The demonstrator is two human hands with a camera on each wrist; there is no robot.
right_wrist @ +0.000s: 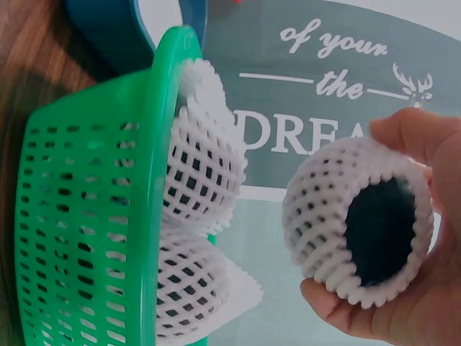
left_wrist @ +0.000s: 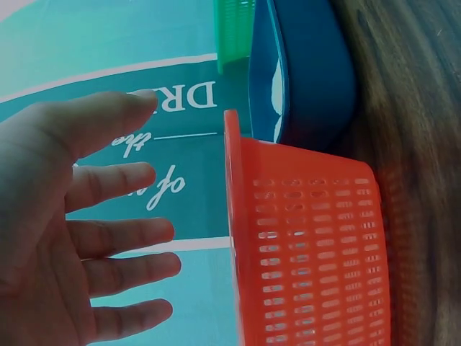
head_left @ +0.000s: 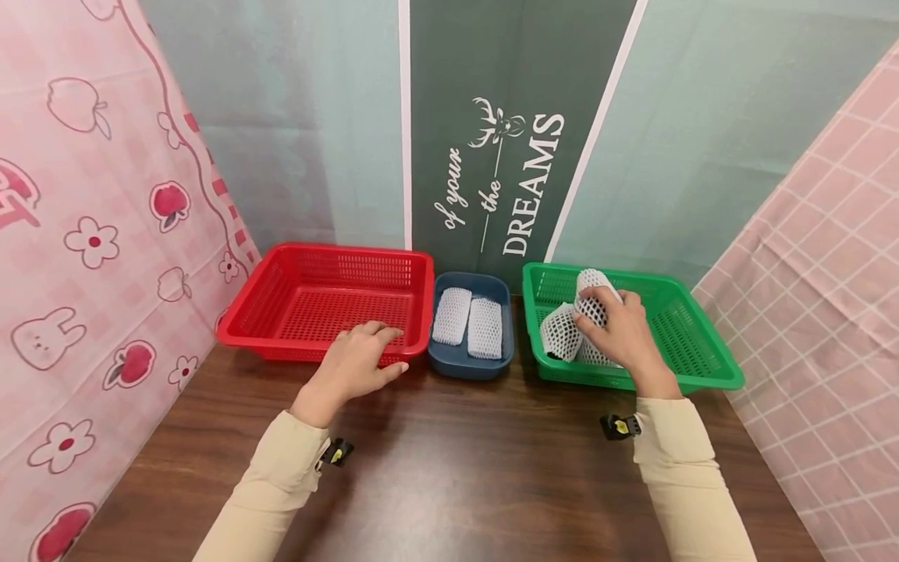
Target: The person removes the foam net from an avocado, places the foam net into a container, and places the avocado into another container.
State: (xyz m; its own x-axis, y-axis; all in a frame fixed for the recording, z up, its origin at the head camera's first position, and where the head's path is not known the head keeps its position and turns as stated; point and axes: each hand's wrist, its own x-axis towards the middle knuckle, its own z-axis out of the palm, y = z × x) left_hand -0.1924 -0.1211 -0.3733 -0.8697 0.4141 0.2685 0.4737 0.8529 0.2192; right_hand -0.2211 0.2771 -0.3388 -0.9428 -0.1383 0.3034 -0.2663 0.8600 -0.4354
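My right hand [head_left: 623, 328] grips a white foam fruit net [right_wrist: 324, 209] above the left part of the green basket [head_left: 709, 343]. Something dark shows through the mesh and at the net's open end; what it is I cannot tell. Below it, other netted dark things [head_left: 560, 334] lie in the green basket. Over the front rim of the red basket [head_left: 326, 300] hovers my left hand [head_left: 357, 363], fingers spread and holding nothing. The red basket has nothing in it that I can see. Between the baskets, a blue bin [head_left: 469, 367] holds two flat white foam nets [head_left: 485, 328].
All three containers stand on a dark wooden table [head_left: 477, 468], close to a green printed cloth [head_left: 485, 156] at the back. Pink patterned cloth [head_left: 91, 297] hangs on the left, and pink checked cloth [head_left: 829, 297] on the right.
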